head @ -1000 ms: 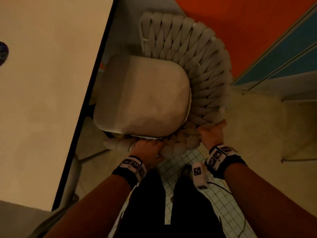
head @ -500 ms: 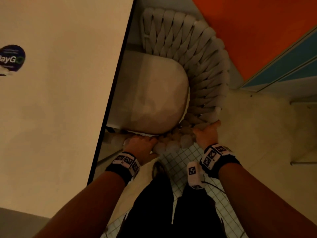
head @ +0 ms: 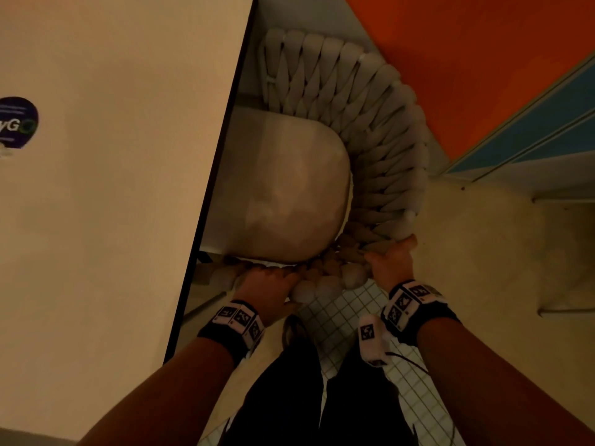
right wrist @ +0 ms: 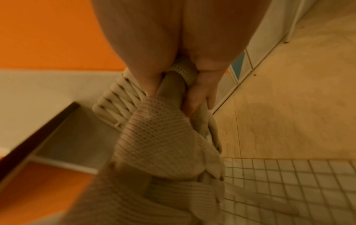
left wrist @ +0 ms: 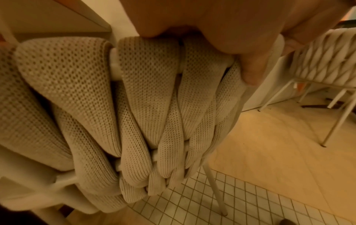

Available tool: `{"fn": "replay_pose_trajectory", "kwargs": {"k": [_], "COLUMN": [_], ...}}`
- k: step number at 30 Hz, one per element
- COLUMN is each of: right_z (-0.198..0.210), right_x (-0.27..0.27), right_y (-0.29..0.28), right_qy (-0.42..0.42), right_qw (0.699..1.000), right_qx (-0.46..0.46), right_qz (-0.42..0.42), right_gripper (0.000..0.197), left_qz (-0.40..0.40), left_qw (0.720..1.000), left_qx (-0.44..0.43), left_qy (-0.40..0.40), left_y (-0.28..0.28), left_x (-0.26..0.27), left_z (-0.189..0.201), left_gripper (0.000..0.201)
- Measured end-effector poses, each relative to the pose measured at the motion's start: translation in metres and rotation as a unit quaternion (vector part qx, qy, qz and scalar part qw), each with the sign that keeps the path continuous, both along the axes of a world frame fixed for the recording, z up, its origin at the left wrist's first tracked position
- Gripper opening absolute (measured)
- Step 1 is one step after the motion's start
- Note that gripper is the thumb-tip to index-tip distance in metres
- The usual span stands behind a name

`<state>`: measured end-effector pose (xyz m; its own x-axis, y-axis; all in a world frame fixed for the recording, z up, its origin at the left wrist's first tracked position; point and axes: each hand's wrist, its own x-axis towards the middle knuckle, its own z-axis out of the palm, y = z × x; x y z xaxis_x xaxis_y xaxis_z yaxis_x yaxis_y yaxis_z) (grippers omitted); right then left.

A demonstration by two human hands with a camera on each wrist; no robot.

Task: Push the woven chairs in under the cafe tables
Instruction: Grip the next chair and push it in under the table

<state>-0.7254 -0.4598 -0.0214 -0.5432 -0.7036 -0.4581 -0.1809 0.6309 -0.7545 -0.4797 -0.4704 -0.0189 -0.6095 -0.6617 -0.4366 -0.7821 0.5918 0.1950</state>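
A cream woven chair (head: 383,149) with a pale seat cushion (head: 289,194) stands beside the cafe table (head: 122,175), its seat partly under the table's dark edge. My left hand (head: 267,284) grips the top of the woven backrest near the table side. In the left wrist view its fingers (left wrist: 248,67) curl over the knitted straps (left wrist: 146,106). My right hand (head: 391,262) grips the backrest rim further right. The right wrist view shows its fingers (right wrist: 200,94) wrapped round the woven band (right wrist: 161,137).
An orange wall (head: 467,53) and a blue panel (head: 528,123) stand close behind the chair. Another woven chair (left wrist: 325,60) on thin white legs shows at the right of the left wrist view. White small-tile floor (head: 347,313) lies under my feet.
The chair has slid left, further under the table; more of the cushion is covered by the tabletop edge. Both hands keep their grip on the backrest.
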Motion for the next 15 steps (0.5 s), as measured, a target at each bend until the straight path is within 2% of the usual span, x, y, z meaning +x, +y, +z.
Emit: {"fn": "replay_pose_trajectory", "kwargs": {"k": [4,8,10,13,15], "right_z": [0.007,0.007,0.014,0.029,0.032], "right_x": [-0.002,-0.004,-0.002,0.002,0.003], "right_y": [-0.006,-0.010,-0.004,0.020,0.054], "right_qy": [0.000,-0.020,-0.040,0.006,0.006], "right_qw": [0.999,0.997,0.997,0.996,0.995], "right_qx": [0.024,0.070,0.066,0.080,0.080], "right_qz": [0.024,0.033,0.005,0.038,0.066], "right_gripper": [0.070,0.075,0.083,0.095,0.087], "left_qz": [-0.021,0.008,0.049,0.103,0.114], "left_qw": [1.000,1.000,0.998,0.994,0.989], "left_qx": [-0.014,0.016,0.014,-0.028,-0.068], "left_qy": [0.013,-0.018,-0.023,0.032,0.063], "left_y": [-0.007,-0.002,0.008,0.035,0.060], "left_x": [-0.001,-0.004,-0.005,-0.001,0.008], "left_z": [0.001,0.007,0.011,0.015,0.016], "left_gripper": [0.057,0.058,0.058,0.063,0.075]}}
